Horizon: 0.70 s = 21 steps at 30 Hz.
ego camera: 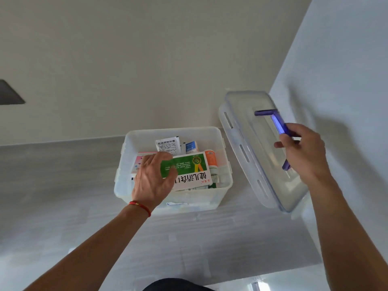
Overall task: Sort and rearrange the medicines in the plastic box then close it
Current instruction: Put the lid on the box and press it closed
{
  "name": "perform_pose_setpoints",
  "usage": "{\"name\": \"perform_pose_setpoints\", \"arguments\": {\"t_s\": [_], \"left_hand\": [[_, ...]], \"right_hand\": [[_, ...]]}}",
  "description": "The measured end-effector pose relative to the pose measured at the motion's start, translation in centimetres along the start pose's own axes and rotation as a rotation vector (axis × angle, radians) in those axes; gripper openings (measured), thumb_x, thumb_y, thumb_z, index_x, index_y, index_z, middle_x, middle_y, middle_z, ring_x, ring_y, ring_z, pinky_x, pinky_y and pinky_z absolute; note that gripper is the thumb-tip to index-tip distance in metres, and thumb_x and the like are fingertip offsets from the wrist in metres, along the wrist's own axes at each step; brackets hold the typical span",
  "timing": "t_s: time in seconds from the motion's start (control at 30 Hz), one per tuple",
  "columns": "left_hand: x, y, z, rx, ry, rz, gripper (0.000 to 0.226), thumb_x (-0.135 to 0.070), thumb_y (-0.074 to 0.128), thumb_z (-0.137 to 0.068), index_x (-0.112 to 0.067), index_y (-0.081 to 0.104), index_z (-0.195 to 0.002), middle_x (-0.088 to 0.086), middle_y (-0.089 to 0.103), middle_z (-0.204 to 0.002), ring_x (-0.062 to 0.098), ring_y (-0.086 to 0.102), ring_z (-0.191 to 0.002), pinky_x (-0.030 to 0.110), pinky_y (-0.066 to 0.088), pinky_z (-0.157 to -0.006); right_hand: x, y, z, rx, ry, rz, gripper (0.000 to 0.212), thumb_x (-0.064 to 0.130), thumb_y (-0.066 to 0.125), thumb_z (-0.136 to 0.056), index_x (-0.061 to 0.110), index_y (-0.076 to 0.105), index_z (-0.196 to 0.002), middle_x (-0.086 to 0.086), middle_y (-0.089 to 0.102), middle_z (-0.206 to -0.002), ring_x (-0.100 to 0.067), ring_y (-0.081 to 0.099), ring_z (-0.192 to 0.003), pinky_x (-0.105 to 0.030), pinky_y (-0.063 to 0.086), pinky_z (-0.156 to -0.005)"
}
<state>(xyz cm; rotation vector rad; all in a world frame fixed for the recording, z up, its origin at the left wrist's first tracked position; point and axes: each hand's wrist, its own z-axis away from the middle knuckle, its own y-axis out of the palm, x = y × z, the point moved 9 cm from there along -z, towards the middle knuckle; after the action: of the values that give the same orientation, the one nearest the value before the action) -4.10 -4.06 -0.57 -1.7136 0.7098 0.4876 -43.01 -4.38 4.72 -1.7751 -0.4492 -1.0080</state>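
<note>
A translucent plastic box (225,177) stands open on the grey counter, filled with medicine packs. On top lies a green and white medicine carton (190,168); my left hand (154,177) grips its left end, thumb on top. Behind it stand a white printed sachet (168,144) and a small blue and white pack (191,147), and an orange-labelled bottle (211,160) lies at the right. My right hand (302,150) holds the clear lid (252,148) by its purple handle (277,122), tilted up to the right of the box.
The grey counter (63,185) meets a beige wall behind the box. A white wall or cabinet side (336,70) rises on the right, right behind the lid. A dark patch (9,93) shows on the wall at the far left.
</note>
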Motion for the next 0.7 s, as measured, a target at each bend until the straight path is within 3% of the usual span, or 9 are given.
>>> {"name": "perform_pose_setpoints", "arguments": {"t_s": [0.07,0.13,0.2,0.27,0.37,0.43,0.5,0.6,0.7], "left_hand": [[1.0,-1.0,-0.3,0.021,-0.136,0.299,0.03,-0.036,0.053,-0.086,-0.021,0.067,-0.107,-0.009,0.071,-0.101,0.012,0.067,-0.095,0.031,0.055,-0.078],[1.6,-1.7,-0.8,0.06,-0.283,0.654,0.028,-0.035,0.05,-0.093,-0.02,0.071,-0.106,-0.003,0.075,-0.101,0.014,0.071,-0.089,0.03,0.057,-0.077],[2.5,-2.8,-1.4,0.032,-0.405,0.912,0.027,-0.031,0.046,-0.101,-0.021,0.071,-0.097,-0.006,0.076,-0.091,0.01,0.07,-0.078,0.025,0.056,-0.069],[4.2,-4.9,-2.0,-0.052,-0.415,0.868,0.025,-0.03,0.048,-0.103,-0.026,0.065,-0.087,-0.021,0.07,-0.072,-0.004,0.062,-0.064,0.012,0.049,-0.059],[8.9,-7.8,-1.8,-0.156,-0.467,0.731,0.034,-0.045,0.066,-0.085,-0.013,0.064,-0.073,-0.005,0.055,-0.066,0.01,0.05,-0.061,0.019,0.042,-0.056],[12.3,-9.0,-1.6,-0.167,-0.489,0.553,0.021,-0.039,0.074,-0.078,-0.018,0.071,-0.078,-0.006,0.06,-0.066,0.009,0.051,-0.059,0.023,0.044,-0.062],[14.8,-9.1,-1.0,-0.162,-0.557,0.445,0.009,-0.037,0.077,-0.076,-0.031,0.072,-0.079,-0.009,0.065,-0.067,0.007,0.059,-0.06,0.029,0.05,-0.066],[16.5,-8.0,0.2,-0.152,-0.647,0.349,0.023,-0.052,0.071,-0.067,-0.035,0.066,-0.08,-0.007,0.068,-0.076,0.022,0.066,-0.075,0.038,0.056,-0.075],[16.9,-6.9,1.2,-0.156,-0.704,0.424,0.051,-0.058,0.066,-0.059,-0.026,0.069,-0.098,-0.006,0.069,-0.078,0.018,0.065,-0.067,0.031,0.053,-0.059]], "right_hand": [[4.1,1.4,0.6,0.129,-0.122,0.042,0.025,0.019,0.057,-0.102,0.029,0.065,-0.123,0.001,0.071,-0.109,0.004,0.073,-0.077,-0.016,0.05,-0.045],[8.2,4.3,1.9,0.241,-0.249,0.067,0.029,0.016,0.061,-0.1,0.028,0.066,-0.126,0.003,0.072,-0.105,-0.006,0.074,-0.086,-0.017,0.053,-0.056],[11.5,8.3,3.6,0.336,-0.398,0.143,0.032,0.01,0.064,-0.097,0.021,0.069,-0.126,-0.002,0.071,-0.104,-0.017,0.069,-0.093,-0.008,0.044,-0.072],[13.8,12.6,5.6,0.445,-0.542,0.248,0.033,0.009,0.065,-0.095,0.017,0.07,-0.127,-0.007,0.068,-0.108,-0.022,0.062,-0.099,-0.016,0.041,-0.084],[15.0,17.2,7.2,0.541,-0.616,0.301,0.036,0.012,0.065,-0.097,0.019,0.067,-0.133,-0.007,0.063,-0.116,-0.027,0.063,-0.104,-0.037,0.048,-0.094],[15.2,19.4,7.6,0.566,-0.637,0.334,0.037,0.014,0.063,-0.099,0.021,0.065,-0.135,-0.008,0.06,-0.12,-0.03,0.064,-0.105,-0.045,0.049,-0.096],[15.3,21.2,8.0,0.585,-0.654,0.368,0.039,0.013,0.061,-0.1,0.021,0.064,-0.138,-0.008,0.058,-0.125,-0.032,0.065,-0.106,-0.046,0.049,-0.098],[15.4,22.2,8.1,0.567,-0.665,0.37,0.039,0.015,0.062,-0.1,0.02,0.064,-0.139,-0.006,0.06,-0.125,-0.03,0.066,-0.104,-0.041,0.048,-0.097],[13.8,20.8,6.9,0.47,-0.606,0.291,0.038,0.025,0.069,-0.096,0.015,0.069,-0.133,-0.008,0.062,-0.127,-0.028,0.062,-0.117,-0.042,0.045,-0.105]]}}
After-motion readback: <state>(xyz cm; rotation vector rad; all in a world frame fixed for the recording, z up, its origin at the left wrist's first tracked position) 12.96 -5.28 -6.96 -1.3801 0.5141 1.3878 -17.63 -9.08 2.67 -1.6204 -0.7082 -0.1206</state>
